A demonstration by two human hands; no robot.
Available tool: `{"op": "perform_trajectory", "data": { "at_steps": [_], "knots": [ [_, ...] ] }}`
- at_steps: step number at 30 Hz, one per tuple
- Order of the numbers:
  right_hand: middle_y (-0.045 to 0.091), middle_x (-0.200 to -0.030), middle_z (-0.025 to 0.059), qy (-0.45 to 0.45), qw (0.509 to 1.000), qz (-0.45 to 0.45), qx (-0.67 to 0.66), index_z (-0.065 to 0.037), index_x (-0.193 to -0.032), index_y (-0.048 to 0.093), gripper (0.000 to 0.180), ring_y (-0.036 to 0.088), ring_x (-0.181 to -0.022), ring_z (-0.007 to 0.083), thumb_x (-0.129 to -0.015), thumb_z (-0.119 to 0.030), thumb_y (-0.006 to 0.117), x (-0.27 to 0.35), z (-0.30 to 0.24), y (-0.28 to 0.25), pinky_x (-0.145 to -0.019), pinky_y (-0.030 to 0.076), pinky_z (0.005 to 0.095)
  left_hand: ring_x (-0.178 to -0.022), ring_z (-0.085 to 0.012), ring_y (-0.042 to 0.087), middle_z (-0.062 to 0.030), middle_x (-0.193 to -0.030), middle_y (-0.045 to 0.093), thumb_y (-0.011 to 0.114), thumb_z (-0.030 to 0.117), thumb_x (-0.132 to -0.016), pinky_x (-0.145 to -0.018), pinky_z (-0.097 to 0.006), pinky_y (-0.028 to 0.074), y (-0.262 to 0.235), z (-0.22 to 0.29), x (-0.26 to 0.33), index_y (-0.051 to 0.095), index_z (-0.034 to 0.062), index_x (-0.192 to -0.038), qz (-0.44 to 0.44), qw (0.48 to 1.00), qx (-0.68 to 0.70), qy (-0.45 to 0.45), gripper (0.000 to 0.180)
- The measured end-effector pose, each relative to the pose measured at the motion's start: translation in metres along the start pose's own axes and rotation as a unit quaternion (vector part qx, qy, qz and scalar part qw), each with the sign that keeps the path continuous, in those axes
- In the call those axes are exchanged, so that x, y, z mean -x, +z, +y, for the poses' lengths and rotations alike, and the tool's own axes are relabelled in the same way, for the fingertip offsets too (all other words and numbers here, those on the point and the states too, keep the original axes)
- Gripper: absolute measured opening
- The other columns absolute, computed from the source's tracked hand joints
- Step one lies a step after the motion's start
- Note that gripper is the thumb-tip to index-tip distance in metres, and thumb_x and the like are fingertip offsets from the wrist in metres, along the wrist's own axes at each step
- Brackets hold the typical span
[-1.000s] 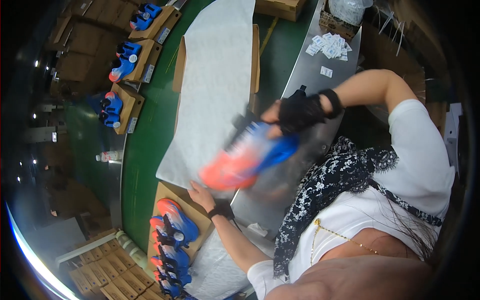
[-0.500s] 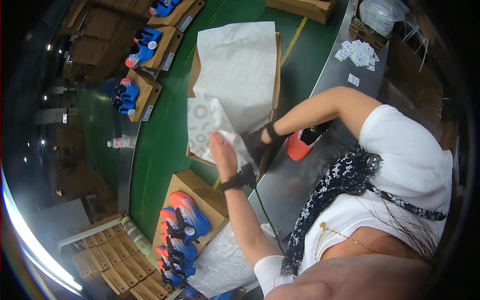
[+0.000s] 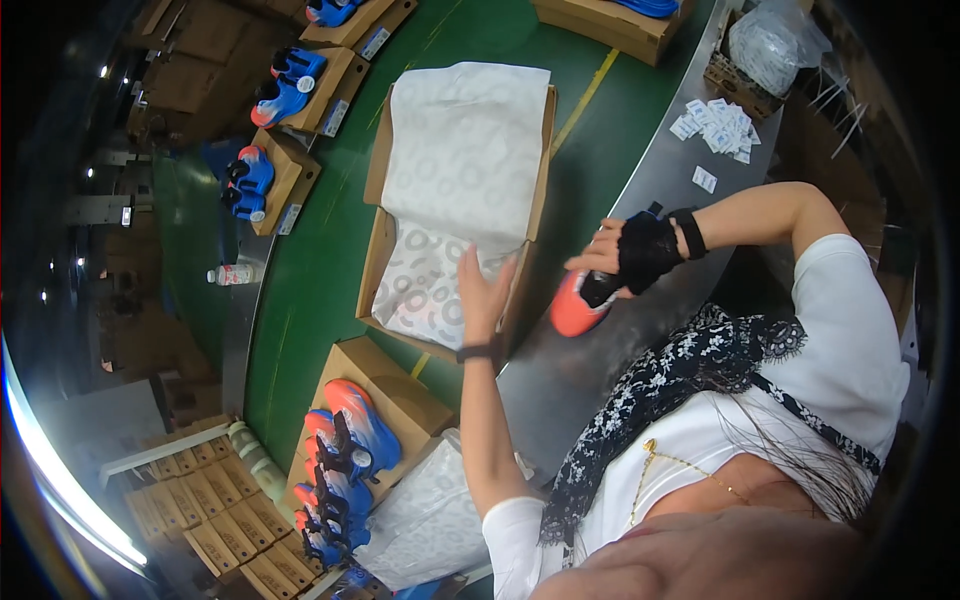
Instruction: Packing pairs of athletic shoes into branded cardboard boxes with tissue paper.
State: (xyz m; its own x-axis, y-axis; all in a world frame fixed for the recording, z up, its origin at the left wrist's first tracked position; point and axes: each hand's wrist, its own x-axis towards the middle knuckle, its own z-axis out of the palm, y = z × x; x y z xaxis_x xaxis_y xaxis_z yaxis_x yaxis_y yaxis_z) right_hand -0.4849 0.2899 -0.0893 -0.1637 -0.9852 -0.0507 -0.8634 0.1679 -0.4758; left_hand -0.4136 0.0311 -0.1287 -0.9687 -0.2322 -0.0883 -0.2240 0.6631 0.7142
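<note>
An open brown shoebox [image 3: 372, 285] lies on the green surface, lined with patterned white tissue paper [image 3: 425, 270] that also runs up over its raised lid. My left hand [image 3: 482, 290] is over the box's near right part, thumb and fingers spread, holding nothing. Beside the box, on the steel table edge, is a sneaker [image 3: 577, 308] with an orange-red toe and black upper. My right hand [image 3: 635, 255], in a black fingerless glove, has its fingers wrapped over that sneaker and hides much of it.
Blue-and-orange sneakers [image 3: 365, 425] stand along a box at lower left, by patterned tissue sheets [image 3: 425, 510]. More shoes on boxes [image 3: 288, 180] line the far left. White packets [image 3: 720, 130] and a plastic bag [image 3: 770, 50] sit at upper right. A bottle [image 3: 232, 274] is at left.
My right hand has come out of the box and moved right onto the sneaker. My left hand has let go of the tissue paper, which now lies down in the box.
</note>
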Motion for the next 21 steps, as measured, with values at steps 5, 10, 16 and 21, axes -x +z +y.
{"op": "perform_trajectory", "data": {
  "at_steps": [5,10,16,21],
  "knots": [
    [0.054,-0.100,0.0169,0.026,0.989,0.008,-0.145,-0.003,-0.117,0.035,0.068,0.052,-0.093,0.0277,-0.059,-0.026,0.062,-0.045,-0.034,-0.069,-0.080,0.038,0.0354,-0.100,-0.0312,0.046,-0.0178,-0.107,0.047,0.075,0.030,-0.054,-0.080,-0.039,0.036,-0.022,0.099,0.078,0.035,-0.0033,-0.117,-0.037,0.974,-0.173,0.141,0.082],
    [0.056,-0.099,0.0171,-0.080,0.937,-0.137,-0.311,0.000,-0.113,0.046,0.057,0.054,-0.091,0.0266,-0.065,-0.024,0.063,-0.098,-0.051,-0.114,-0.079,0.041,0.0306,-0.077,-0.0268,0.056,-0.0139,-0.084,0.056,0.077,0.023,-0.049,-0.068,-0.032,0.043,-0.037,0.073,0.099,0.051,-0.0012,-0.093,0.041,0.998,0.050,0.006,0.056],
    [0.060,-0.093,0.0135,-0.225,0.901,-0.206,-0.307,0.001,-0.104,0.054,0.035,0.054,-0.083,0.0161,-0.073,-0.015,0.059,-0.138,-0.052,-0.116,-0.073,0.042,0.0281,-0.083,-0.0155,0.053,-0.0072,-0.094,0.056,0.078,0.009,-0.051,-0.075,-0.028,0.043,-0.060,0.076,0.130,0.048,-0.0029,-0.103,-0.155,0.907,0.382,-0.090,0.062],
    [0.059,-0.072,0.0117,-0.197,0.874,-0.044,-0.442,0.004,-0.086,0.058,0.027,0.053,-0.066,0.0138,-0.080,-0.022,0.052,-0.131,-0.044,-0.103,-0.065,0.041,0.0264,-0.068,-0.0120,0.053,-0.0040,-0.078,0.057,0.078,0.007,-0.050,-0.061,-0.025,0.044,-0.056,0.091,0.124,0.053,-0.0008,-0.090,-0.102,0.846,0.517,-0.083,0.048]
  ]
}}
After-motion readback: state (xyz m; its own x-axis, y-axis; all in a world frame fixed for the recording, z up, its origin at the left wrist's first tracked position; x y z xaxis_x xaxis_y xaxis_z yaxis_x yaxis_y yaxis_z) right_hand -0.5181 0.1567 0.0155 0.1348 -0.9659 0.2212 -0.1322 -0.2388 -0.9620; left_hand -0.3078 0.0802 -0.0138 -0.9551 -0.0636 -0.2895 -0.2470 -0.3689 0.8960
